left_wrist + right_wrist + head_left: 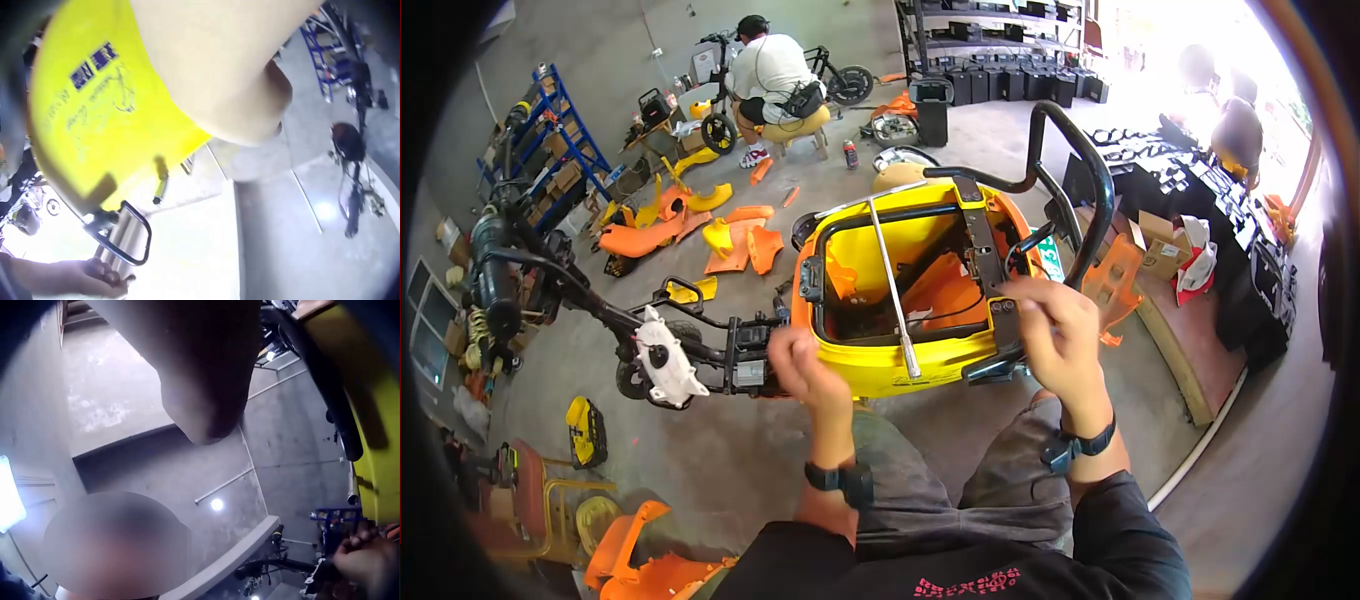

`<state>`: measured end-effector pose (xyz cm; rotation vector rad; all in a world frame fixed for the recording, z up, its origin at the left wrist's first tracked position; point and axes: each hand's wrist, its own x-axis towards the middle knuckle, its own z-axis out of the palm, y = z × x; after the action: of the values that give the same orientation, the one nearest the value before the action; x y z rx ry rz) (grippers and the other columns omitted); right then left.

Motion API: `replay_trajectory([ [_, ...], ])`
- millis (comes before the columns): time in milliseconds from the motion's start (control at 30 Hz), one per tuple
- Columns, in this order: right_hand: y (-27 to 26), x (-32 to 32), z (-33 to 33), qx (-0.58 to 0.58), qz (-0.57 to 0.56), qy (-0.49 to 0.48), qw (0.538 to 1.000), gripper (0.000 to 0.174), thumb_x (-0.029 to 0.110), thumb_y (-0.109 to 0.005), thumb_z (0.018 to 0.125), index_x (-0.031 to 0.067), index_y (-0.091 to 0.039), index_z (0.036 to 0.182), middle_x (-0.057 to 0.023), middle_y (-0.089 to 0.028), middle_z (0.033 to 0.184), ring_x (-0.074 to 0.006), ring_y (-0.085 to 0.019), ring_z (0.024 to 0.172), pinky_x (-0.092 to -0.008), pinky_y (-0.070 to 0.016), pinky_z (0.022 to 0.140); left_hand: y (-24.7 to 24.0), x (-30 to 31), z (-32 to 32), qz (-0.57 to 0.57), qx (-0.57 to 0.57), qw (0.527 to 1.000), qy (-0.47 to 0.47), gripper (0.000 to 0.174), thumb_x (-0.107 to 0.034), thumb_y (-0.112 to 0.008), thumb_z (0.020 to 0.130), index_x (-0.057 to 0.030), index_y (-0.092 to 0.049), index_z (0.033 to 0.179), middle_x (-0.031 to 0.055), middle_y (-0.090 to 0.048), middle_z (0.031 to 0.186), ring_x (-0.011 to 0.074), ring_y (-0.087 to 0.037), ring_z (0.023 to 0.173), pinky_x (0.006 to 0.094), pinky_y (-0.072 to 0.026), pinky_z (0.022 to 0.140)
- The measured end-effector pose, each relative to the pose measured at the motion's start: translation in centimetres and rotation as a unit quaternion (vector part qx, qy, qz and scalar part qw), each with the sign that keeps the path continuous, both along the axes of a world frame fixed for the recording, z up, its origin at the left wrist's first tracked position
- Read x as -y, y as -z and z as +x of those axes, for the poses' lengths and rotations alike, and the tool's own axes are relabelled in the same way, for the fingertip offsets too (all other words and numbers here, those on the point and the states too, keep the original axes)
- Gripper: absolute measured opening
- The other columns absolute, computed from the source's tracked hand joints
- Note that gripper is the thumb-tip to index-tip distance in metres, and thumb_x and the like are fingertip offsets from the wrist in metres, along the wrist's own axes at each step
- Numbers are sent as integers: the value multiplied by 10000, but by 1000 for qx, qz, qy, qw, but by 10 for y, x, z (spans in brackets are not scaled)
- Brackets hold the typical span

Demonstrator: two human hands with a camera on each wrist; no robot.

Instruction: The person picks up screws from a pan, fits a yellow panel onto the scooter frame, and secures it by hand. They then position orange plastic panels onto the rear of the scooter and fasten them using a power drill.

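A yellow scooter body [865,370] with an open compartment stands in front of me in the head view. A T-handle socket wrench [892,270] lies across its opening, socket end towards me. My left hand [810,375] is at the body's near left corner, fingers loosely curled, nothing seen in them. By the near right corner, at the black frame plate [1004,318], my right hand [1065,345] is raised with bent fingers. In the left wrist view a small dark tip shows at the right hand's [94,278] fingertips; I cannot tell whether it is something held.
A black grab rail [1090,180] rises at the body's right end. To the left are the bare front frame and a white housing [665,360]. Orange and yellow panels [745,245] lie on the floor beyond. A person [770,75] sits at another bike. Cardboard box [1160,245] at right.
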<state>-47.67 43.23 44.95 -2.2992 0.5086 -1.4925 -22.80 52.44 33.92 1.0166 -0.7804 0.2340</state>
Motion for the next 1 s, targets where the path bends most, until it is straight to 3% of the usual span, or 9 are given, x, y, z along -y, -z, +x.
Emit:
replay_trajectory([
  [33, -11, 5, 15, -60, 4, -6, 998, 168, 45, -570, 854, 44, -663, 995, -155, -685, 862, -335, -656, 713, -379, -530, 653, -23, 6, -1, 97, 41, 994, -18, 83, -108, -511, 924, -26, -516, 912, 64, -507, 822, 170, -482, 716, 318, -416, 668],
  [67, -10, 16, 28, -113, 0, -12, 994, 157, 103, -578, 870, 61, -665, 994, -165, -681, 862, -353, -659, 747, -416, -531, 671, -41, 21, 12, 136, 232, 958, -100, 90, -107, -555, 906, -20, -550, 881, 107, -557, 806, 264, -533, 714, 386, -433, 678],
  [100, -13, 20, 37, -201, -8, 25, 979, 148, 160, -583, 879, 63, -670, 950, -156, -667, 808, -342, -653, 766, -427, -530, 693, -53, 27, 13, 219, 271, 932, -98, 105, -116, -564, 893, -22, -581, 850, 150, -602, 828, 346, -572, 776, 439, -444, 700],
  [167, -6, 32, 45, -292, -79, 14, 953, 157, 180, -594, 867, 68, -691, 918, -155, -652, 783, -334, -641, 724, -424, -524, 695, -50, 40, 20, 296, 282, 912, -30, 136, -127, -574, 881, -21, -606, 802, 154, -631, 792, 360, -597, 765, 449, -451, 744],
  [267, 18, 39, 44, -314, -99, 16, 944, 165, 220, -617, 824, 84, -684, 756, -84, -639, 690, -278, -605, 769, -407, -514, 698, -52, 27, 19, 416, 367, 832, -3, 288, -238, -559, 905, -40, -642, 713, 167, -602, 641, 369, -602, 708, 439, -481, 731],
  [367, 18, 37, 42, -319, -108, 5, 941, 184, 225, -634, 800, 82, -664, 689, -69, -632, 661, -281, -588, 753, -400, -515, 688, -57, 15, 7, 508, 333, 794, -6, 496, -349, -459, 955, -22, -628, 623, 187, -602, 613, 390, -608, 620, 488, -480, 625],
  [567, 17, 34, 39, -304, -104, -23, 947, 248, 197, -631, 823, 48, -614, 625, -73, -587, 623, -265, -525, 748, -387, -462, 682, -54, 10, -2, 526, 341, 779, -12, 511, -318, -419, 977, -13, -645, 636, 196, -614, 634, 390, -618, 627, 493, -482, 635],
  [800, 14, 28, 41, -298, -87, 1, 951, 252, 183, -686, 805, 54, -624, 599, -69, -599, 612, -275, -530, 729, -388, -474, 692, -38, 14, -4, 430, 366, 822, -70, 498, -269, -416, 977, -95, -602, 550, 123, -593, 537, 341, -584, 526, 454, -439, 599],
  [1000, 14, 27, 44, -295, -95, 19, 951, 201, 201, -706, 786, 70, -669, 638, -59, -606, 600, -255, -563, 760, -367, -492, 702, -63, 17, 0, 572, 313, 759, 9, 570, -321, -389, 992, -33, -629, 562, 178, -600, 551, 386, -619, 561, 521, -480, 590],
])
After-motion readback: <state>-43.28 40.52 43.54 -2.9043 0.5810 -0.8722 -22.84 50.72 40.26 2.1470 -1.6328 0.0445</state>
